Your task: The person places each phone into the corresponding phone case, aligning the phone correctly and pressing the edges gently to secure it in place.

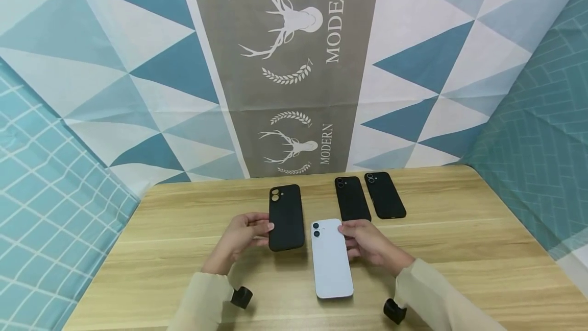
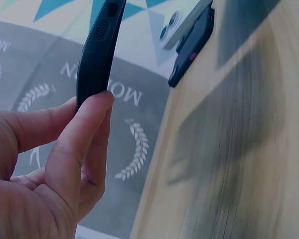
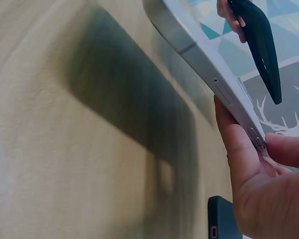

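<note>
My left hand [image 1: 246, 231] pinches the left edge of a black phone case [image 1: 287, 221] and holds it raised, its camera cutouts at the top. In the left wrist view the case [image 2: 100, 50] is seen edge-on between thumb and fingers, its speaker slots showing. My right hand [image 1: 367, 244] grips a white phone [image 1: 332, 264] by its upper right edge, back side up with two camera lenses. The right wrist view shows the phone [image 3: 214, 74] above the table, casting a shadow below it. Case and phone are side by side, apart from each other.
Two more black phone-shaped pieces with lenses or cutouts, one [image 1: 352, 198] beside the other [image 1: 385, 195], lie at the back right of the wooden table [image 1: 459, 229]. Patterned cloth [image 1: 294, 96] hangs behind the table's back edge.
</note>
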A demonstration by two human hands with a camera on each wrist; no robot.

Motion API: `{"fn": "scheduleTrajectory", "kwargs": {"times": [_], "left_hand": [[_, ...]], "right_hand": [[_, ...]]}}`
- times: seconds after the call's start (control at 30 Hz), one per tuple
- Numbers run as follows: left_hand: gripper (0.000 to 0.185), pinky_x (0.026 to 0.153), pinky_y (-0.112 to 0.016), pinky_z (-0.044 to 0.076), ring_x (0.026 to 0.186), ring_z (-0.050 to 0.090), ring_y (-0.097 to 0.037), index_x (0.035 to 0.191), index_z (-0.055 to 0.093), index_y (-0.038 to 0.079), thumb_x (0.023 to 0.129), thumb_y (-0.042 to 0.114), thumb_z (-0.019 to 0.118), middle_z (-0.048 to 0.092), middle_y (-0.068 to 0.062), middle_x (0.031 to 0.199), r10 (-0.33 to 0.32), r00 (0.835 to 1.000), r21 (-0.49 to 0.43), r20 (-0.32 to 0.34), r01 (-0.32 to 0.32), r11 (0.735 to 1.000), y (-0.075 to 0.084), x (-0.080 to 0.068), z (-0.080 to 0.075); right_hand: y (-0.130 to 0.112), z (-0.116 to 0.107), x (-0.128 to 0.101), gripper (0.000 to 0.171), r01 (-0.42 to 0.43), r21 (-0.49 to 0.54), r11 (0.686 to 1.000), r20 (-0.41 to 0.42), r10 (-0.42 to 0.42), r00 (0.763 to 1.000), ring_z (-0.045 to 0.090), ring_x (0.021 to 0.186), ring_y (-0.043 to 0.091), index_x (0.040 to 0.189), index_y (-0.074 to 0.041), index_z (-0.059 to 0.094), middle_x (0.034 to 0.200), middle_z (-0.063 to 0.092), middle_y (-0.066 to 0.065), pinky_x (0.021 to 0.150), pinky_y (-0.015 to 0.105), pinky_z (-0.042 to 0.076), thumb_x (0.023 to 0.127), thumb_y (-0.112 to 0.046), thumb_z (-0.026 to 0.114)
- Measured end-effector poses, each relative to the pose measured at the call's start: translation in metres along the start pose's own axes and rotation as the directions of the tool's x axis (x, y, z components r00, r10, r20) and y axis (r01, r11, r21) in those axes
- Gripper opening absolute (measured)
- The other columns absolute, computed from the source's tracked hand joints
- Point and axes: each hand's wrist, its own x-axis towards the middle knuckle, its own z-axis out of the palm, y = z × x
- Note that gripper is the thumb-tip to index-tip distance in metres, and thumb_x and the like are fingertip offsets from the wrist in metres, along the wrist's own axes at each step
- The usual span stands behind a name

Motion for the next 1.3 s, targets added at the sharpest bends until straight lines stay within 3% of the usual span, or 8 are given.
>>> {"fn": "scheduleTrajectory", "kwargs": {"times": [0.5,0.97,1.3], "left_hand": [[0.043,0.065,-0.028,0.059,0.072,0.063,-0.012,0.123,0.049,-0.014,0.085,-0.001,0.063,0.059,-0.011,0.098,0.017,0.998,-0.002,0.064,-0.017,1.000,0.005,-0.016,0.021],[0.041,0.063,-0.026,0.058,0.071,0.064,-0.011,0.120,0.052,-0.012,0.084,0.002,0.066,0.059,-0.011,0.099,0.023,0.993,0.027,0.118,-0.027,0.999,0.006,-0.024,0.034],[0.041,0.064,-0.029,0.059,0.072,0.064,-0.012,0.121,0.052,-0.012,0.085,0.002,0.065,0.058,-0.012,0.100,0.013,0.991,0.040,0.136,-0.019,0.999,0.003,-0.024,0.039]], "right_hand": [[-0.023,0.006,0.004,0.038,0.008,-0.009,1.000,-0.076,-0.009,0.997,0.066,0.076,0.011,0.127,0.012,0.044,0.087,0.066,0.005,0.067,0.029,0.059,0.099,-0.012,0.042],[-0.033,0.010,0.007,0.029,0.024,-0.006,1.000,-0.049,-0.024,0.999,0.067,0.074,0.010,0.118,0.009,0.049,0.081,0.066,0.001,0.067,0.028,0.059,0.099,-0.011,0.039],[-0.038,0.013,0.007,0.032,0.038,0.027,0.999,-0.018,-0.038,0.999,0.067,0.075,0.010,0.122,0.011,0.046,0.081,0.067,-0.001,0.069,0.030,0.059,0.100,-0.010,0.037]]}}
